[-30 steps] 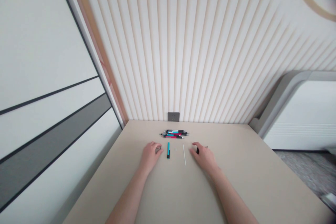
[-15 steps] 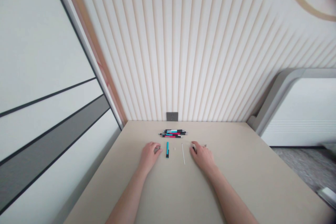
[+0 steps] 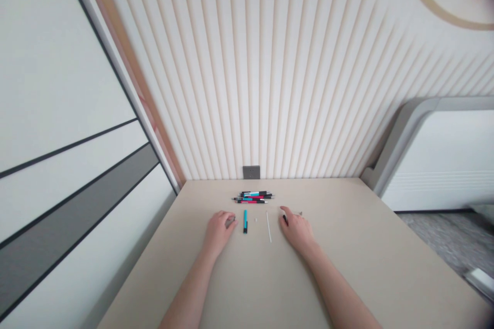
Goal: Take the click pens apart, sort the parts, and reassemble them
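Beige matte tabletop (image 3: 247,288), smooth and plain, with all the small pen stuff laid out on it. Easiest landmark is the bundle of click pens (image 3: 252,197): slim black barrels with cyan and pinkish-red sections, lying side by side near the far edge. Straight in front of that bundle, a short cyan-and-black pen section (image 3: 245,221) lies lengthwise on its own. Just right of it is a tiny white bit (image 3: 256,219), too small to make out, then a thin white plastic rod (image 3: 268,226), probably a refill, slightly tilted.

Both forearms come up from the bottom of the view, bare and resting low toward the table, wrists angled inward. The left hand (image 3: 219,231) sits in front and to the left of the bundle, fingers curled loosely around a small grey piece (image 3: 230,222), so it looks like a light hold. The right hand (image 3: 297,231) is in front and to the right, fingers drawn into a near-pinch on a small black pen part (image 3: 285,220), and only its tip shows. A tiny grey fragment (image 3: 300,213) lies just past those knuckles, apparently not held. The two hands stay well apart, with the pen section and white rod between them.
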Tool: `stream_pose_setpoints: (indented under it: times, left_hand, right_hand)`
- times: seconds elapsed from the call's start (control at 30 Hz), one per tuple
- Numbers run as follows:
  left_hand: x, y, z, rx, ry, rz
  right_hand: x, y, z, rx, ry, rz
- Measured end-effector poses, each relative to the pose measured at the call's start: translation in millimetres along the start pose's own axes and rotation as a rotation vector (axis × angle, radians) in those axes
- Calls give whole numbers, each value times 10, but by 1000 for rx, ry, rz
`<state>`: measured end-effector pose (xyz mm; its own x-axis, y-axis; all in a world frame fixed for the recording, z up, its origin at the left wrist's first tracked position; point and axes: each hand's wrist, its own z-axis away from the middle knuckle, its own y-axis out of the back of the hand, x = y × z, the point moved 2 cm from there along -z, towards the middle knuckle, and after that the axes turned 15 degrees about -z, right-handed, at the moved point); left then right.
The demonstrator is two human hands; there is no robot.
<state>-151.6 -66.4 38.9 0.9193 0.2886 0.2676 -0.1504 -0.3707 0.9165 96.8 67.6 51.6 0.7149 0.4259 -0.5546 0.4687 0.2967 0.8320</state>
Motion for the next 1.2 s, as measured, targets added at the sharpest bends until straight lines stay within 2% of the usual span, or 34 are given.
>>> stream_pose_setpoints:
  times: [0.17, 0.37, 0.47, 0.6, 0.63, 0.77, 0.97, 1.2]
  left_hand:
    - [1, -1, 7, 9, -6, 3]
    - [-16, -7, -2, 59, 16, 47]
    - [50, 84, -144, 64, -13, 19]
    - [259, 210, -483, 6, -167, -174]
    - [314, 208, -568, -38, -204, -256]
    - [458, 95, -816, -99, -255, -315]
    - [436, -84, -951, -142, -228, -364]
    - [400, -28, -1041, -141, -252, -369]
  right_hand:
    - [35, -10, -20, 56, 31, -66]
    - [61, -5, -15, 199, 102, -185]
    - [34, -26, 22, 222, 180, -257]
    - [-36, -59, 82, 223, 276, -324]
    - [-51, -66, 92, 220, 286, -331]
    - [-75, -87, 99, 213, 286, -335]
    - [-101, -79, 81, 222, 289, -320]
    - [-188, 30, 87, 229, 301, -339]
